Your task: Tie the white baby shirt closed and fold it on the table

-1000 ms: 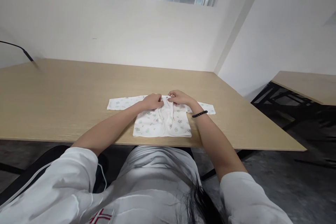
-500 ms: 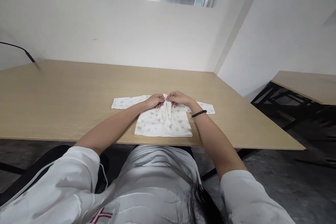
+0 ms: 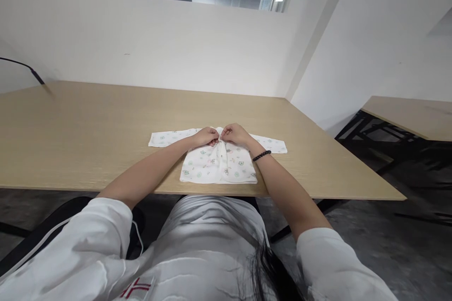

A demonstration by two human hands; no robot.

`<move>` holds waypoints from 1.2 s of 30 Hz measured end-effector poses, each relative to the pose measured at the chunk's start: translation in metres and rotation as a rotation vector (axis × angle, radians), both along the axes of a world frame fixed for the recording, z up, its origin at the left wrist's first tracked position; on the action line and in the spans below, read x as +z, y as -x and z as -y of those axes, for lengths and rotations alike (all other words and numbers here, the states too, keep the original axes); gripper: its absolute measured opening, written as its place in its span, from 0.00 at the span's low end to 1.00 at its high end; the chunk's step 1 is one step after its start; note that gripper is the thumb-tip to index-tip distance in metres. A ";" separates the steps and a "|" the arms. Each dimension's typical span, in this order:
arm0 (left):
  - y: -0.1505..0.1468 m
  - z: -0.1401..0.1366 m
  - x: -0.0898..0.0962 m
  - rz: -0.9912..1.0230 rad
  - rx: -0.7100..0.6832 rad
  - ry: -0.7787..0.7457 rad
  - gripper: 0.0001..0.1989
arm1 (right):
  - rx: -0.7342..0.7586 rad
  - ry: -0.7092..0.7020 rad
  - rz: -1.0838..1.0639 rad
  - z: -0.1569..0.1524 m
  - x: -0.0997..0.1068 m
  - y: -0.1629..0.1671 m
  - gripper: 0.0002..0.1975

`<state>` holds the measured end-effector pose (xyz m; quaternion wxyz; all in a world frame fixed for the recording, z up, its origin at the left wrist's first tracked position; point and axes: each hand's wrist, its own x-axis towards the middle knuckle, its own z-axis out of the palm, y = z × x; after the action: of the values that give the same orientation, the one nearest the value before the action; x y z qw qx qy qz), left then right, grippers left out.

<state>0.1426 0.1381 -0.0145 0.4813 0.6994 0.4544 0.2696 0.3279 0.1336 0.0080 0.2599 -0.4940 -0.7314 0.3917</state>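
1. White, printed with small green and brown figures, the garment [image 3: 201,164] lies directly beneath the fingers, its upper middle gathered and pinched by both hands.
2. The left hand [image 3: 207,136] has its fingers curled and drawn together on the cloth; which finger meets the thumb is too small to make out.
3. The right hand [image 3: 234,134] mirrors it, thumb and forefinger pressed together on the cloth, the tips just beside those of the left.
4. Nearer the person than the fingers, a crease runs down the garment's middle, and its body spreads to a hem near the front edge.
5. Out to either side of the fingers, the left sleeve [image 3: 162,139] and the right sleeve [image 3: 273,144] stretch flat.
6. Behind the right fingers, a black beaded bracelet [image 3: 262,155] circles the wrist.
7. All around the fingers extends the pale wood-toned tabletop [image 3: 106,117], reaching the white wall [image 3: 169,47] ahead.
8. Far to the fingers' left, a thin dark rod [image 3: 37,76] slants at the back.
9. Well to their right stands a second table [image 3: 406,115] with black legs.
10. Back from the fingers, toward the person's body, is a white shirt [image 3: 205,240].
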 end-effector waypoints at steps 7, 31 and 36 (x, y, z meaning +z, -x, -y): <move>0.001 -0.004 -0.003 -0.008 -0.013 0.008 0.09 | 0.011 -0.006 0.020 0.002 0.001 0.002 0.05; 0.008 0.006 0.008 -0.257 0.009 -0.272 0.10 | 0.066 0.096 0.049 -0.003 -0.001 -0.005 0.08; 0.013 0.000 0.009 -0.355 0.053 -0.388 0.08 | 0.017 -0.015 0.141 0.006 0.003 0.002 0.14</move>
<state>0.1296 0.1378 -0.0053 0.2435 0.8028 0.4897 0.2375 0.3258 0.1274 0.0106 0.2083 -0.5121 -0.7550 0.3526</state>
